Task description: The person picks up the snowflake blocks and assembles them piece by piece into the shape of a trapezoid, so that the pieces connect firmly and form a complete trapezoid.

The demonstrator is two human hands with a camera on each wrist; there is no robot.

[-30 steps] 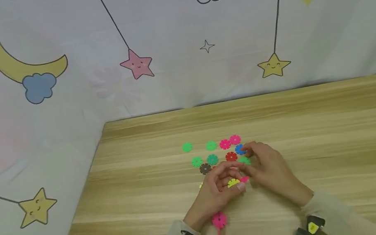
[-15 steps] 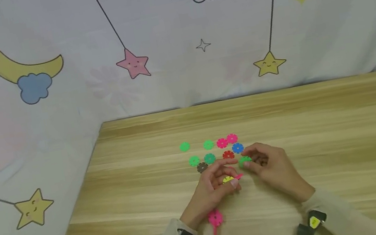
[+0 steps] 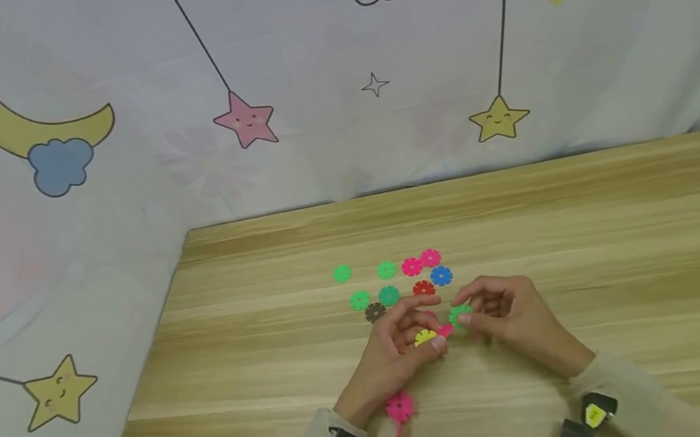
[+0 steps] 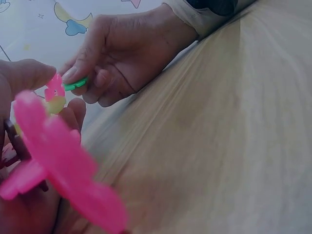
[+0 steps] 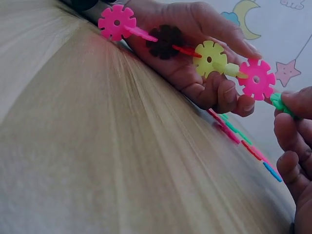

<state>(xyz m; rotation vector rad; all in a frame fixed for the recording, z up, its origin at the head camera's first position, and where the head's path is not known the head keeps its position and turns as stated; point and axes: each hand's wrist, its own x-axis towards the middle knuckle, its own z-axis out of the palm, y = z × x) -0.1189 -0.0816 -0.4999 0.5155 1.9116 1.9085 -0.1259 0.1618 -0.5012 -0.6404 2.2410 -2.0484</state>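
Observation:
My left hand (image 3: 401, 346) holds a chain of slotted plastic snowflake discs, with the thumb and fingers about its far end. In the right wrist view the chain shows a pink disc (image 5: 108, 24) at one end, a black disc (image 5: 158, 48), a yellow disc (image 5: 202, 66), and another pink disc (image 5: 263, 87) at the other end, with more discs set edge-on between. My right hand (image 3: 515, 318) pinches a green disc (image 3: 460, 315) between thumb and fingers. Its edge is right at the end pink disc, partly covered by the fingertips.
Loose discs lie flat on the wooden table (image 3: 646, 260) beyond the hands, among them a blue disc (image 3: 441, 276), a red disc (image 3: 423, 288), a brown disc (image 3: 375, 312) and several green and pink ones. A printed curtain (image 3: 326, 160) hangs behind the table.
My right hand has taken the green disc from beside the blue one and brought it nearer, to the end of the chain. My left hand keeps its hold on the chain, almost in place.

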